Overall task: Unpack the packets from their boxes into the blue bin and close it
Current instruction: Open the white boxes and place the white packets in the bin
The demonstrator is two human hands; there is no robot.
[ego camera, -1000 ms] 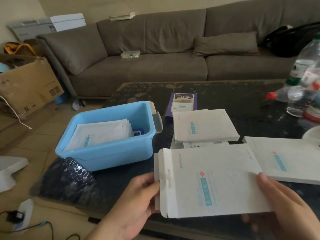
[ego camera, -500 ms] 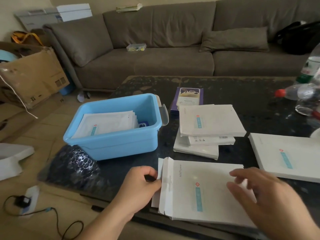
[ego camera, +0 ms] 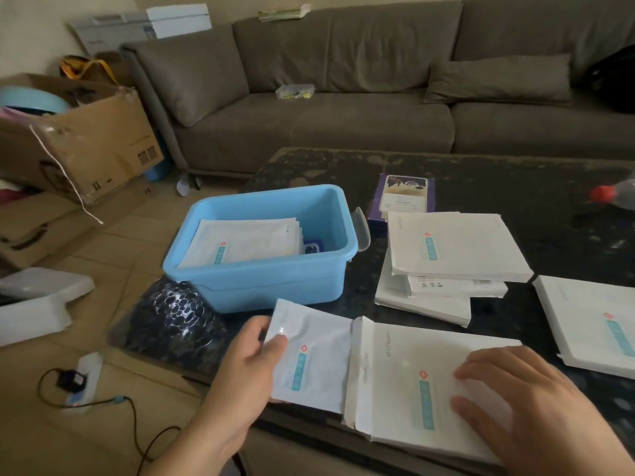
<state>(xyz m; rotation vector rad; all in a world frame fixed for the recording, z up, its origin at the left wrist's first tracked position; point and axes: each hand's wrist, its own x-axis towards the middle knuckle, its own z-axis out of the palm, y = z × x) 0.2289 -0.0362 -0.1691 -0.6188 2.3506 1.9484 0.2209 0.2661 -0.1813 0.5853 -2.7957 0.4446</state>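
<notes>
A flat white box (ego camera: 405, 379) lies on the dark table near its front edge, its left flap open. White packets (ego camera: 309, 355) stick halfway out of that open end. My left hand (ego camera: 247, 369) grips their left edge, thumb on top. My right hand (ego camera: 522, 403) presses flat on the right part of the box, fingers spread. Behind them the blue bin (ego camera: 275, 280) stands open with several white packets (ego camera: 247, 242) lying inside. I see no lid on it.
A stack of white boxes (ego camera: 450, 249) sits right of the bin, a purple box (ego camera: 405, 194) behind it, another white box (ego camera: 591, 321) at far right. A red-capped bottle (ego camera: 615, 194) lies far right. Bubble wrap (ego camera: 178, 314) covers the table's left corner. Sofa behind, cardboard boxes (ego camera: 79, 139) on the floor left.
The box came down from the air onto the table. My right hand moved on top of it, and my left hand drew packets leftward out of the open end.
</notes>
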